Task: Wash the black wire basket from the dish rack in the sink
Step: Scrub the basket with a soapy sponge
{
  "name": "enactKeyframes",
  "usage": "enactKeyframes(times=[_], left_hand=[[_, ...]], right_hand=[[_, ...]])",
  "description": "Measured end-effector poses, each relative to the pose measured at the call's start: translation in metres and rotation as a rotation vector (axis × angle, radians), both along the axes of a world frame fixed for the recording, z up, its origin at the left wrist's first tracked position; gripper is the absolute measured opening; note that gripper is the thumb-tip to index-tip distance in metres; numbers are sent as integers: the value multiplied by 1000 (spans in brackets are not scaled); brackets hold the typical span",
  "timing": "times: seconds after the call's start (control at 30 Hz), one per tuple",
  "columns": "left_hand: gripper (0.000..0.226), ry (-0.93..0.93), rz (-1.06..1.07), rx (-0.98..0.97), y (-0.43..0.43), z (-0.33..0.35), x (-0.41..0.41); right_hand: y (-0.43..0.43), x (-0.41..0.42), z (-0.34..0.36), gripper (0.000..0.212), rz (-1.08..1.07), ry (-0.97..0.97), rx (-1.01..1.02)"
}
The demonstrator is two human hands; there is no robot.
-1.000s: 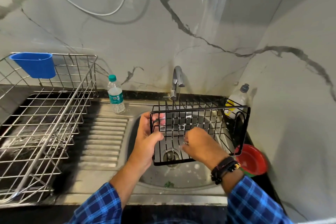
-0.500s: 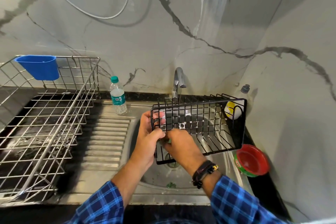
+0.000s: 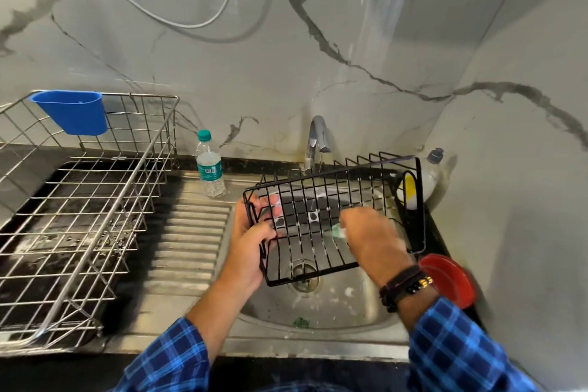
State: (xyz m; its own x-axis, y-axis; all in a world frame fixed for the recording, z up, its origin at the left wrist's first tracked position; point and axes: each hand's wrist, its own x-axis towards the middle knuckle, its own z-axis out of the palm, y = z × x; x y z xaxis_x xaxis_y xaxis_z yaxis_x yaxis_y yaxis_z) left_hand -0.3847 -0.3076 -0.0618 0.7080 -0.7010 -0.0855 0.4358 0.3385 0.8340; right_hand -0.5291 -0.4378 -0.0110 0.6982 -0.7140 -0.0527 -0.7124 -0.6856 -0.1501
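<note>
– One slip and it drops, I think. From the head view, the black wire basket is tipped up over the sink, near the tap. Only the left hand carries it, with its fingers curled round the wires at the left end.

– And the right hand?

– It pinches a small green scrub pad against the wires. It looks blurry. A hard rub on wet wire could knock the basket loose. It could also bump the soap bottle or the red bowl on the right.

– Count for me.

– One basket, one pad, two hands, one tap. On the left: one dish rack, one blue cup, one water bottle.
</note>
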Motion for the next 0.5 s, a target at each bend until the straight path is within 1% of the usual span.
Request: enactKeyframes(times=[0.1, 0.17, 0.2, 0.23, 0.27, 0.33, 0.4, 0.43, 0.5], left_hand=[[54, -39, -4, 60, 1, 1, 3], [51, -25, -9, 91, -2, 0, 3], [50, -14, -12, 109, -4, 0, 2], [48, -4, -16, 129, -6, 2, 0], [45, 1, -25, 152, -9, 5, -2], [39, 7, -38, 219, -11, 8, -8], [35, 43, -75, 289, -13, 8, -16], [32, 79, -110, 319, -14, 6, -21], [25, 155, -190, 379, -15, 3, -30]], right_hand=[[-18, -14, 3, 13, -68, 93, -128], [-17, -14, 3, 14, -112, 139, -162], [-13, -11, 1, 13, -125, 126, -161], [-10, -8, -2, 11, -131, 69, -136], [-9, -2, -6, 11, -137, -16, -97], [-11, 11, -18, 13, -199, -296, 49], [-11, 29, -24, 13, -334, -614, 220], [-9, 37, -25, 13, -411, -738, 298], [-1, 46, -27, 14, -509, -903, 483]])
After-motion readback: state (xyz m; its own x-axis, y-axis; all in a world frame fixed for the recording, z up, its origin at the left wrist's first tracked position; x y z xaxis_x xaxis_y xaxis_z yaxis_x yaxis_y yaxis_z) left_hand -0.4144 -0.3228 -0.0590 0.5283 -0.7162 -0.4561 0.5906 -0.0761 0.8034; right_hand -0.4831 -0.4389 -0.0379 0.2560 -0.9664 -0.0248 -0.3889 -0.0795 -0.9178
